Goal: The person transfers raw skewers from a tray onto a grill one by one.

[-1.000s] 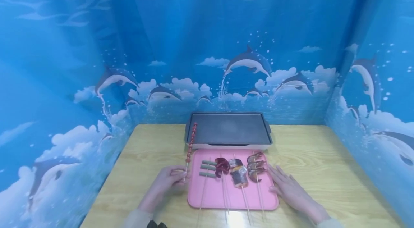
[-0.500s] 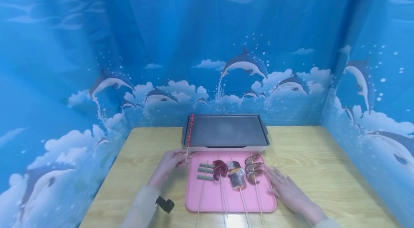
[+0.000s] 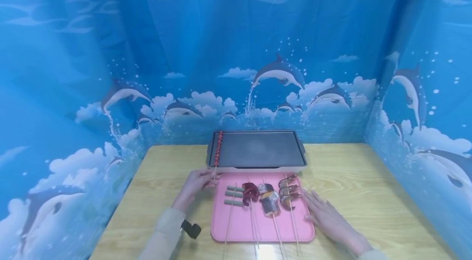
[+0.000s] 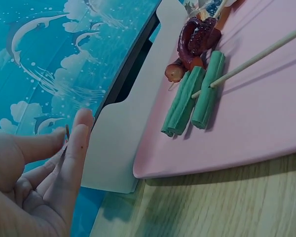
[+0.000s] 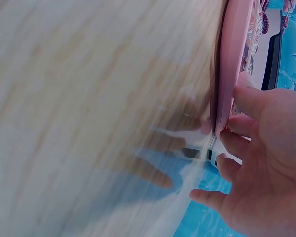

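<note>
My left hand (image 3: 193,187) pinches the bare stick end of a skewer of small red pieces (image 3: 218,149) between thumb and fingers. The red part lies along the left side of a dark griddle pan (image 3: 258,149). In the left wrist view, the thumb and fingers of the left hand (image 4: 49,182) meet around the thin stick, seen nearly end-on. My right hand (image 3: 326,215) rests at the right edge of a pink tray (image 3: 267,229). In the right wrist view, the fingers of this hand (image 5: 266,138) are extended, with thumb and fingertips at the tray rim.
On the tray lie skewers of green sticks (image 3: 234,195), dark red octopus-like pieces (image 3: 250,193), fish chunks (image 3: 270,202) and shrimp (image 3: 289,190). Their sticks point toward the front, some past the tray's edge. A blue dolphin-print curtain (image 3: 236,46) encloses the wooden table (image 3: 339,165).
My left hand has moved forward with the red skewer, which lowered onto the left side of the griddle pan. The right hand has stayed at the tray's edge.
</note>
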`<state>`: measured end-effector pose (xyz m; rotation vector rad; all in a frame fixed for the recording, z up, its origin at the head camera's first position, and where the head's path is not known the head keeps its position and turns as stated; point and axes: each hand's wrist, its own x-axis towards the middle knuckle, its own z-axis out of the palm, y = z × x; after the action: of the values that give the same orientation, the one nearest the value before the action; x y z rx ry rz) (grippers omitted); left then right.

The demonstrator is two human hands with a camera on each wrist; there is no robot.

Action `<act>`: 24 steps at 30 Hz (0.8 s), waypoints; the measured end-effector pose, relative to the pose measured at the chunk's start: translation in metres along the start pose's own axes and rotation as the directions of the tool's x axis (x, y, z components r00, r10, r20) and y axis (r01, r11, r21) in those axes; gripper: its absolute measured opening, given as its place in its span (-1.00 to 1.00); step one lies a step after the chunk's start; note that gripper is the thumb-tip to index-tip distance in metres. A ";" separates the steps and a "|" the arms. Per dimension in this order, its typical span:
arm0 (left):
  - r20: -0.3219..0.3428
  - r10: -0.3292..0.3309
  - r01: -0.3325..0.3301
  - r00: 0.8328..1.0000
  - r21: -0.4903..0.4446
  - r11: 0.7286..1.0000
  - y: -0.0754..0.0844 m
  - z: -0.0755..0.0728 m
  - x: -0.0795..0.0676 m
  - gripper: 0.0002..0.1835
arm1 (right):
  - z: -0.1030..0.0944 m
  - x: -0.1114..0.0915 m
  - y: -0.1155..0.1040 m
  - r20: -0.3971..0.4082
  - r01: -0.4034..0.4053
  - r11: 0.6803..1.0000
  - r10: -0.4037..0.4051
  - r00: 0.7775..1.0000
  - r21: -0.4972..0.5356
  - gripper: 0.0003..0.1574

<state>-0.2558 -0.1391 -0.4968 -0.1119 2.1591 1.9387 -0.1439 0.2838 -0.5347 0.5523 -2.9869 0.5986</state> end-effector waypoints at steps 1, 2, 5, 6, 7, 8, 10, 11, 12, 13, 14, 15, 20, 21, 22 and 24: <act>0.004 -0.001 0.001 1.000 -0.002 1.000 0.000 0.000 0.000 -0.64 | 0.000 0.000 0.000 -0.001 0.001 1.000 -0.001 1.000 -0.001 -0.19; 0.007 -0.003 0.003 1.000 -0.007 1.000 -0.001 -0.001 -0.001 -0.63 | 0.000 0.000 0.000 -0.001 0.001 1.000 -0.001 1.000 0.000 -0.19; 0.019 -0.008 0.009 1.000 -0.019 1.000 -0.002 -0.002 -0.002 -0.56 | 0.000 0.000 0.000 -0.002 0.004 1.000 -0.004 1.000 0.000 -0.18; 0.023 -0.013 0.014 1.000 -0.020 1.000 -0.003 -0.003 -0.003 -0.53 | 0.000 0.000 0.000 0.004 -0.001 1.000 0.001 1.000 0.004 -0.19; 0.026 -0.017 0.018 1.000 -0.024 1.000 -0.004 -0.004 -0.003 -0.50 | 0.000 0.000 0.000 0.008 -0.001 1.000 0.001 1.000 0.008 -0.19; 0.029 -0.014 0.014 0.999 -0.023 1.000 -0.005 -0.004 -0.004 -0.47 | -0.001 0.000 -0.001 0.012 -0.005 1.000 0.005 1.000 0.014 -0.19; 0.034 -0.013 0.014 0.999 -0.034 0.999 -0.007 -0.006 -0.007 -0.42 | -0.001 0.000 -0.001 0.018 -0.009 1.000 0.009 1.000 0.021 -0.19; 0.031 -0.015 0.016 0.999 -0.039 0.999 -0.009 -0.007 -0.008 -0.41 | -0.001 0.001 -0.001 0.022 -0.012 1.000 0.011 1.000 0.023 -0.19; 0.028 -0.014 0.015 1.000 -0.039 0.999 -0.010 -0.008 -0.010 -0.41 | -0.001 0.001 -0.001 0.024 -0.013 1.000 0.012 1.000 0.021 -0.19; 0.022 -0.016 0.017 1.000 -0.041 0.999 -0.011 -0.008 -0.012 -0.43 | -0.001 0.001 -0.001 0.020 -0.007 1.000 0.007 1.000 0.017 -0.19; 0.016 -0.015 0.016 1.000 -0.042 0.999 -0.012 -0.009 -0.015 -0.45 | -0.002 0.001 -0.002 0.015 -0.002 1.000 0.002 1.000 0.012 -0.19; 0.008 -0.022 0.022 1.000 -0.041 0.999 -0.013 -0.010 -0.017 -0.48 | -0.002 0.001 -0.002 0.014 -0.001 1.000 0.001 1.000 0.008 -0.19; 0.023 -0.015 0.015 1.000 0.025 1.000 -0.017 -0.010 -0.034 -0.57 | -0.003 0.001 -0.003 0.007 0.008 1.000 -0.008 1.000 0.005 -0.18; 0.042 -0.012 0.010 0.999 0.035 0.999 -0.018 -0.010 -0.038 -0.58 | -0.002 0.001 -0.003 0.012 0.006 1.000 -0.006 1.000 0.006 -0.18; 0.063 -0.007 0.004 0.998 0.042 0.999 -0.019 -0.009 -0.041 -0.58 | -0.003 0.001 -0.003 0.014 0.006 1.000 -0.006 1.000 0.007 -0.18; 0.106 0.002 -0.007 0.994 0.049 0.999 -0.022 -0.006 -0.048 -0.60 | -0.002 0.001 -0.002 0.019 0.005 1.000 -0.005 1.000 0.007 -0.18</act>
<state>-0.2057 -0.1525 -0.5071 0.0045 2.1385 1.8481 -0.1438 0.2825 -0.5318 0.5689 -3.0012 0.6069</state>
